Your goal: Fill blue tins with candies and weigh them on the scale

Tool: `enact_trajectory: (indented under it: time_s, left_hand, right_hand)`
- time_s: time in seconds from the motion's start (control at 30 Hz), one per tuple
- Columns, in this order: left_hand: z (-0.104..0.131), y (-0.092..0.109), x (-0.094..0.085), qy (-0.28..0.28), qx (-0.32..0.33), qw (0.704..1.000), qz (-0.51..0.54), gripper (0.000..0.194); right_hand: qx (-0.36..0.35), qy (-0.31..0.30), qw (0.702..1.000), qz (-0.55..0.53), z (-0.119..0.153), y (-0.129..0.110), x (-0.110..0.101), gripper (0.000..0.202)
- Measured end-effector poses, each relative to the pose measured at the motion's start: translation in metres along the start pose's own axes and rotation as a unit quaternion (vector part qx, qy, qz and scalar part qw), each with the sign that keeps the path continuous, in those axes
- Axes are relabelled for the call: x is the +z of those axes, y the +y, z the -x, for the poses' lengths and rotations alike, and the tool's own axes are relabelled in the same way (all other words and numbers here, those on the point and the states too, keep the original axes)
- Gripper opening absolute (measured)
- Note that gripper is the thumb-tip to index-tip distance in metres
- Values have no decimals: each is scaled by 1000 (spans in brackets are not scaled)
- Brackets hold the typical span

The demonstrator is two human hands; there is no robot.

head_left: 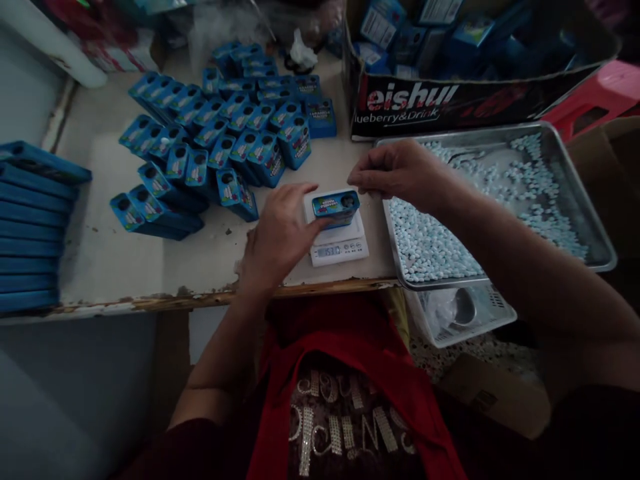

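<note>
A small blue candy box (336, 205) stands on a white digital scale (340, 252), its narrow top facing up with a dark round opening at one end. My left hand (280, 230) is around the box's left side, thumb along its near face and fingers behind it. Just to the right and above the box, my right hand (400, 175) is closed in a pinch, fingertips together; whatever is in them is too small to make out. Under my right forearm lies a metal tray (607, 247) of small pale blue candies (430, 250).
Rows of similar blue boxes (215, 133) stand on the table (200, 273) left of the scale. More boxes (30, 227) are stacked at the far left. A black carton (470, 100) full of blue boxes sits behind the tray. A white basket (440, 333) is below it.
</note>
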State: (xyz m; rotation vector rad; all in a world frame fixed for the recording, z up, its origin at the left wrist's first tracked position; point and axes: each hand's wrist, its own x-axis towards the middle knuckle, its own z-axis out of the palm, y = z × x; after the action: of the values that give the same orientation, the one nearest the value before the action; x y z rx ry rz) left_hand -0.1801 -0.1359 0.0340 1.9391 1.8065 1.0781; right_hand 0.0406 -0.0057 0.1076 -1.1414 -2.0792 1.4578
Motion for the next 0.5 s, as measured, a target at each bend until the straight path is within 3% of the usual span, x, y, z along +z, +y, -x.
enact_trajectory:
  time_s: [0.07,0.13,0.2,0.23,0.3,0.4,0.47,0.5]
  left_hand:
    - [-12,15,15,-55,38,996,-58,58]
    - [-22,28,21,-125,52,985,-103,46]
    - [-26,30,10,-145,46,981,-117,37]
    - [-26,26,-4,-128,41,985,-112,36]
    - [-22,7,-51,-54,23,993,-99,43]
    - [-19,-38,-150,95,-56,985,-131,63]
    - [-25,-67,-214,190,-145,952,-192,77]
    - [-32,-79,-237,227,-164,940,-193,74]
  right_hand:
    - [22,19,993,-112,-4,7,-6,25]
    - [49,52,973,-219,-10,18,-11,24]
    - [82,66,956,-272,-21,30,-12,23]
    - [93,63,955,-276,-28,35,-8,25]
    - [86,34,966,-243,-45,38,9,29]
    - [-26,-14,996,-85,-74,24,56,33]
    - [-119,-31,988,96,-92,4,93,33]
    - [-151,-38,968,195,-100,-7,110,32]
